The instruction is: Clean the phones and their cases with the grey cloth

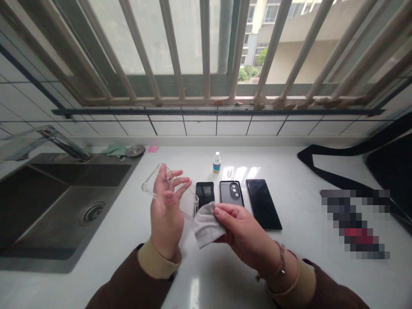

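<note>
Clear soft plastic phone case point(154, 178) clamped in grip of left hand point(165, 210), right hand point(244, 234) pinching grey cloth point(206, 225) at its 4 o'clock corner; wiping likely underway, three dark phones point(231, 193) at 12 o'clock untouched.

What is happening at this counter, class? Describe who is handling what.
A person stands at a white counter. Their left hand holds up a clear phone case, and their right hand pinches a grey cloth right beside it. Three dark phones lie in a row behind the hands, with a small bottle beyond them and a sink to the left.
</note>
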Demonstrator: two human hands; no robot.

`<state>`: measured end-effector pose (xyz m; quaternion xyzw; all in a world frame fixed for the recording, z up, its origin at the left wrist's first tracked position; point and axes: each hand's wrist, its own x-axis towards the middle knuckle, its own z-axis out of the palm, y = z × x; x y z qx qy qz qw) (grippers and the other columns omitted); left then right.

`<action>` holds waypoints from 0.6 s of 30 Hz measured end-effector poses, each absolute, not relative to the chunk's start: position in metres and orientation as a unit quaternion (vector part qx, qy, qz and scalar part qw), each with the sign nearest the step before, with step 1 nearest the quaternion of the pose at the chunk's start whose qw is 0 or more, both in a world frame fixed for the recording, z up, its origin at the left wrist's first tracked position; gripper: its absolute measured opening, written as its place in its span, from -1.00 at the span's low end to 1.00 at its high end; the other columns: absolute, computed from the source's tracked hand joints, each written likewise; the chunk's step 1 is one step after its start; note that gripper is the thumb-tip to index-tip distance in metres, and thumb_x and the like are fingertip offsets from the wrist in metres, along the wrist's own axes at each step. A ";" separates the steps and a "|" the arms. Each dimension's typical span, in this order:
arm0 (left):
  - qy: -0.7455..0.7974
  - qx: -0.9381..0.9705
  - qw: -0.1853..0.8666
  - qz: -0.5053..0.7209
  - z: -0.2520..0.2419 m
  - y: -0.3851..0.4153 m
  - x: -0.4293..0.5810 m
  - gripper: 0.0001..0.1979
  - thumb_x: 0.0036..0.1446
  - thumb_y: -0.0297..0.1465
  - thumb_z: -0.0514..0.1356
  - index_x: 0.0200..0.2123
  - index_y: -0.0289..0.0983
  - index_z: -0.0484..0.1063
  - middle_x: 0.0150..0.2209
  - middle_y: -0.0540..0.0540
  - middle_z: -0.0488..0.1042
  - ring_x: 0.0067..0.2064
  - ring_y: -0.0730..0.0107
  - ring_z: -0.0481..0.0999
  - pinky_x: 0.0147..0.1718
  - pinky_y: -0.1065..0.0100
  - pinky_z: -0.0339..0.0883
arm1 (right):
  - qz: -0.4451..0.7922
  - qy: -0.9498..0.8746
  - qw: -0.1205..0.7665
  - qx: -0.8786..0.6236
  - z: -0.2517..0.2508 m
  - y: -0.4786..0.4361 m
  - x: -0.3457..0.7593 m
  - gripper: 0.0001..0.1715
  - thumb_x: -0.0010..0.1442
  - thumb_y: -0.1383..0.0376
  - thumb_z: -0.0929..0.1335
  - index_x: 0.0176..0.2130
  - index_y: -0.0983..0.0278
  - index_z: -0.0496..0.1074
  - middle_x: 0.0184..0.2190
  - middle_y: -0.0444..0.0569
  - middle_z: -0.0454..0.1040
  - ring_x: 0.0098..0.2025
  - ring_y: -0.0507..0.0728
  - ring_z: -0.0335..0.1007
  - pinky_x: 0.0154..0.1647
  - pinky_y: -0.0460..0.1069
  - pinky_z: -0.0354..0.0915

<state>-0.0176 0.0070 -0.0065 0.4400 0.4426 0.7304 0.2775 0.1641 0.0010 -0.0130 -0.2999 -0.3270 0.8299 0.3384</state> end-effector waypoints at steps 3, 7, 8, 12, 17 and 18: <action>0.428 0.269 0.473 0.722 0.006 0.010 -0.017 -0.26 0.41 0.21 0.06 0.25 -0.28 0.47 0.01 -0.28 0.59 -0.09 0.18 0.66 0.02 0.10 0.60 | 0.748 -0.297 0.473 -0.359 -0.014 0.011 0.168 -0.55 0.24 -0.03 0.59 -0.06 0.25 0.68 -0.13 0.04 0.70 -0.21 0.09 0.63 -0.17 0.00 0.60; 0.364 0.218 0.732 0.533 0.016 0.006 -0.017 -0.23 0.50 0.12 -0.05 0.15 -0.49 0.55 -0.13 -0.37 0.64 -0.23 0.21 0.67 -0.12 0.19 0.61 | 0.585 -0.304 0.610 -0.440 -0.019 0.028 0.180 -0.57 0.36 -0.05 0.49 -0.02 0.21 0.64 0.01 0.05 0.69 0.00 0.18 0.65 0.05 0.12 0.59; 0.337 0.233 0.776 0.479 0.016 0.003 -0.017 -0.18 0.49 0.14 -0.07 0.16 -0.52 0.56 -0.14 -0.39 0.64 -0.25 0.20 0.66 -0.15 0.20 0.61 | 0.553 -0.334 0.612 -0.456 -0.020 0.029 0.183 -0.57 0.39 -0.06 0.46 -0.01 0.21 0.63 0.01 0.05 0.69 0.01 0.20 0.65 0.07 0.16 0.58; 0.281 0.286 0.840 0.366 0.008 -0.004 -0.012 -0.11 0.43 0.24 -0.06 0.18 -0.48 0.56 -0.12 -0.38 0.62 -0.24 0.19 0.66 -0.18 0.20 0.60 | 0.420 -0.524 0.536 -0.512 -0.018 0.022 0.188 -0.58 0.49 -0.01 0.36 0.02 0.21 0.65 -0.10 0.05 0.72 -0.08 0.23 0.66 -0.04 0.15 0.57; 0.287 0.331 0.835 0.334 -0.006 -0.002 -0.010 -0.14 0.40 0.28 -0.06 0.09 -0.38 0.60 -0.16 -0.31 0.60 -0.27 0.23 0.64 -0.23 0.25 0.59 | 0.350 -0.656 0.473 -0.473 -0.014 0.008 0.182 -0.62 0.56 0.14 0.29 0.12 0.19 0.63 -0.12 0.02 0.75 -0.25 0.16 0.70 -0.24 0.04 0.56; 0.286 0.338 0.838 0.319 -0.007 -0.002 -0.009 -0.13 0.39 0.29 -0.06 0.07 -0.38 0.61 -0.16 -0.31 0.60 -0.27 0.23 0.64 -0.25 0.25 0.59 | 0.339 -0.669 0.473 -0.462 -0.013 0.007 0.182 -0.62 0.56 0.16 0.29 0.13 0.19 0.63 -0.11 0.02 0.76 -0.23 0.16 0.72 -0.22 0.04 0.58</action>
